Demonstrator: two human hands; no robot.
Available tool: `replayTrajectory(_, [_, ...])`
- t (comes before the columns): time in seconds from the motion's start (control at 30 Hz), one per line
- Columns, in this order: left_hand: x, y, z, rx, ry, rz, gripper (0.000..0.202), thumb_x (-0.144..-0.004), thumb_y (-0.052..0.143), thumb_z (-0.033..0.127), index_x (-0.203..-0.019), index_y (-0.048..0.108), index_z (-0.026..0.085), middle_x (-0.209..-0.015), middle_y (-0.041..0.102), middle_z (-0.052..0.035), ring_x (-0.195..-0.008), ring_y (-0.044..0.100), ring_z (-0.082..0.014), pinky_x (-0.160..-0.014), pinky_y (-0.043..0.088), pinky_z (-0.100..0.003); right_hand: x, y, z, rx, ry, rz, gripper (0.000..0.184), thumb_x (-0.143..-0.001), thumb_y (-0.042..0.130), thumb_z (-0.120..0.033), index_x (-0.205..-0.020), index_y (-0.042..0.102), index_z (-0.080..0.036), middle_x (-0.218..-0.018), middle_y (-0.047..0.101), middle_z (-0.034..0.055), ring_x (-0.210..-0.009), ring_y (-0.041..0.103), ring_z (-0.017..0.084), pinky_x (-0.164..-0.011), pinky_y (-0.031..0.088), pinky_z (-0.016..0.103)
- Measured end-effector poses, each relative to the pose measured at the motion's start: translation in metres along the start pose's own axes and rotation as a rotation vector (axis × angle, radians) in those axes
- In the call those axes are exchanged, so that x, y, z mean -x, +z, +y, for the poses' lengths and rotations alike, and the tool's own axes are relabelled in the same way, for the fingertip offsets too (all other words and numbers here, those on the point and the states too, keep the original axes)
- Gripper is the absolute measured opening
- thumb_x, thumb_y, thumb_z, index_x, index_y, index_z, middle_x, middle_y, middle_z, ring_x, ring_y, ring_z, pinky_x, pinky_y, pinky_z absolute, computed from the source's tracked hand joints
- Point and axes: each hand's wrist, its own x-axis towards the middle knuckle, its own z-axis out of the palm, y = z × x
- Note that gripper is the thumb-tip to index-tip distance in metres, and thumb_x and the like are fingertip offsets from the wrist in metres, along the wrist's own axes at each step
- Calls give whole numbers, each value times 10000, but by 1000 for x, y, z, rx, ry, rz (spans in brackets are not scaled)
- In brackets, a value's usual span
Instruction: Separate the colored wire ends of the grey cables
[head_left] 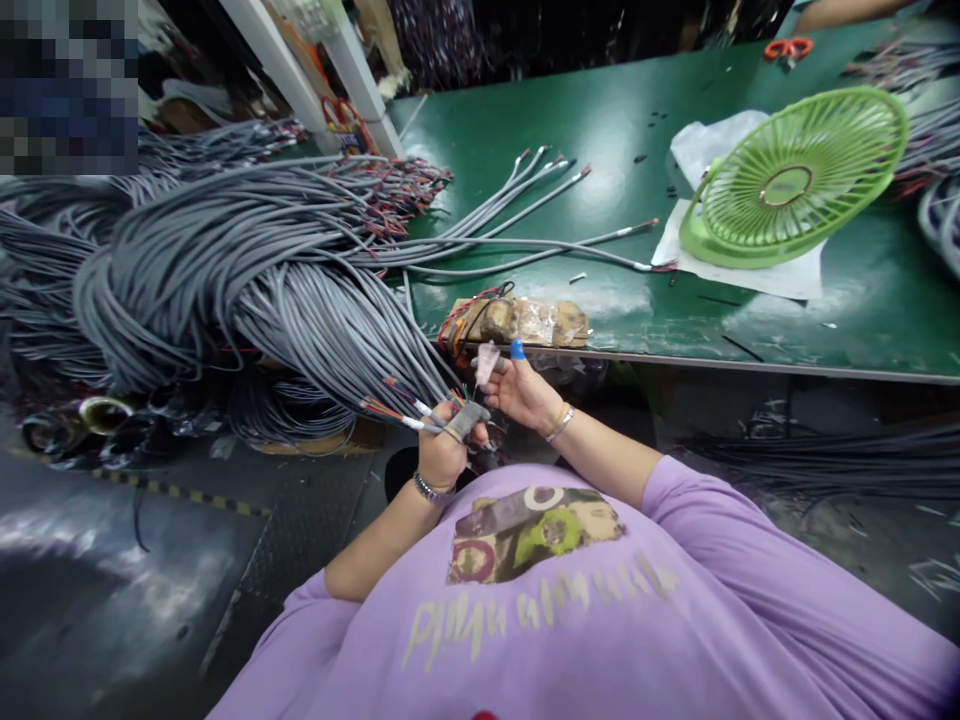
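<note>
My left hand (444,448) is closed around the stripped end of a grey cable (409,418) whose coloured inner wires fan out above my fist; a taped finger rests across it. My right hand (523,388) sits just to the right, fingers pinched at those wire tips, with a blue cot on one finger and a pale cot on another. The cable runs back into a big heap of grey cables (247,270) at my left.
A green table (675,190) lies ahead with several finished cables (525,240), a small taped block with red wires (517,322) at its near edge, a green fan (795,180) on white paper, and orange scissors (787,48) far back. More cable coils lie right.
</note>
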Motion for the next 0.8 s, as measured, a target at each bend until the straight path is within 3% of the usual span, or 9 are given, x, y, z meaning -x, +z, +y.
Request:
replayTrajectory(0.2, [4,-1,-2,-113,98,68,284,-750,713,430,-657,665,165,-493,630,12,-412,569,-104,-440,484,-218,7,5,-6,55,12,-11,498,-889,499,-639,-901,665,-169,-737,636,16,-593,516,99,-538,415,205])
replayTrajectory(0.4, [-4,-1,4,-391,362,131,266,-821,641,376,-641,660,180,-524,636,7,-469,586,-104,-511,470,-219,8,13,-5,145,-127,68,317,-841,678,-467,-832,657,-151,-686,612,-13,-557,481,68,-504,386,171])
replayTrajectory(0.57, [-8,3,7,-471,388,113,221,-801,654,343,-636,655,195,-527,626,12,-485,581,-112,-545,461,-229,2,12,-3,113,-81,74,368,-864,624,-528,-828,661,-163,-710,632,1,-564,490,77,-496,401,182])
replayTrajectory(0.8, [-9,-1,3,-533,427,146,186,-803,647,297,-639,646,209,-523,608,14,-472,552,-121,-532,430,-238,-8,16,0,-30,-92,142,311,-882,637,-464,-803,663,-164,-674,636,-9,-567,498,74,-513,399,179])
